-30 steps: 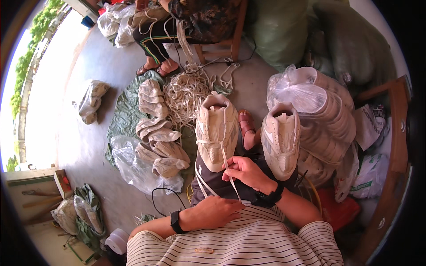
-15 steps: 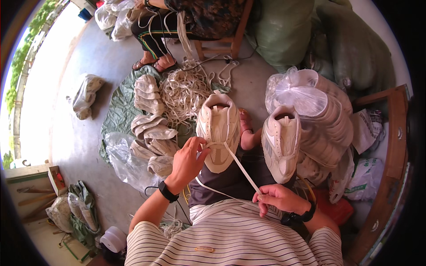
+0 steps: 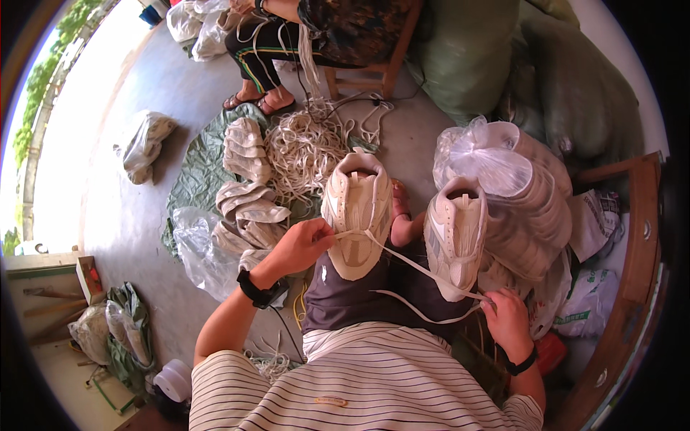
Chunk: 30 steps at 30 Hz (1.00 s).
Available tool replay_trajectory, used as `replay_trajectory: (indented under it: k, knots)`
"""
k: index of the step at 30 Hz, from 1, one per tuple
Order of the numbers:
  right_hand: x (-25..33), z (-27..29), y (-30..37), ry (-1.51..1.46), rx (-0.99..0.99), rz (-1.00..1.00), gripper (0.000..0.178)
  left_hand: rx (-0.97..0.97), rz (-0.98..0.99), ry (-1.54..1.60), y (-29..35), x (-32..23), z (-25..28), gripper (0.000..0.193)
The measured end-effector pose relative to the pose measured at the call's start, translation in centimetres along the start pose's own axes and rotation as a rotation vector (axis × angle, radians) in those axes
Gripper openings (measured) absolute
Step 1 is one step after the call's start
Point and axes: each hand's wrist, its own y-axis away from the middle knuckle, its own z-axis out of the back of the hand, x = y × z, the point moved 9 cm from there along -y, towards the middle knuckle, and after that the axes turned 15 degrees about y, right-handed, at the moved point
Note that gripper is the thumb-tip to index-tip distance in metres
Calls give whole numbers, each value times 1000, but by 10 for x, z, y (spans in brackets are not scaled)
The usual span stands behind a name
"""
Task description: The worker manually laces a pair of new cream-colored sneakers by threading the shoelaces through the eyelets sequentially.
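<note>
Two cream shoe uppers without soles rest on my lap: the left upper [image 3: 357, 215] over one thigh, the right upper [image 3: 456, 237] over the other. A flat cream shoelace [image 3: 424, 271] crosses the lowest eyelets of the left upper. My left hand [image 3: 305, 248] is closed at that upper's left edge, pinching the lace's short side. Off to the right, past the right upper's toe, my right hand [image 3: 509, 323] pinches the long side of the lace, which is stretched between them. The lace's loose end curves back over my dark trousers.
A heap of loose laces [image 3: 305, 154] and stacked uppers [image 3: 246, 151] lie on a green sheet [image 3: 198, 172]. More nested uppers [image 3: 539, 208] in clear plastic stand at right, beside a wooden frame [image 3: 640, 223]. Ahead, another person sits on a wooden chair [image 3: 392, 72] near large green sacks [image 3: 467, 57].
My right hand has moved right and outward, drawing the lace across the right upper's toe. The loose end has shifted right over my lap. My left hand stays at the left upper.
</note>
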Motion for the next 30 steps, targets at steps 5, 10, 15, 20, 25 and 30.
replay_trajectory:
  k: [5,10,15,20,25,30]
  knots:
    - [54,47,-8,-338,-99,166,31,-2,-47,3,5,-11,-7,18]
    - [129,36,-45,-569,-147,434,69,-31,-32,-246,18,-32,-20,23]
    - [169,-3,-95,-460,-375,394,84,-73,-174,-606,40,-54,-24,26]
    - [194,-26,-121,-369,-443,373,88,-190,-322,-836,56,-50,-5,17]
    - [199,-32,-125,-466,-461,398,86,-269,-286,-852,77,-32,33,12]
    - [196,-39,-126,-473,-492,408,85,-505,-185,-938,112,-10,102,6]
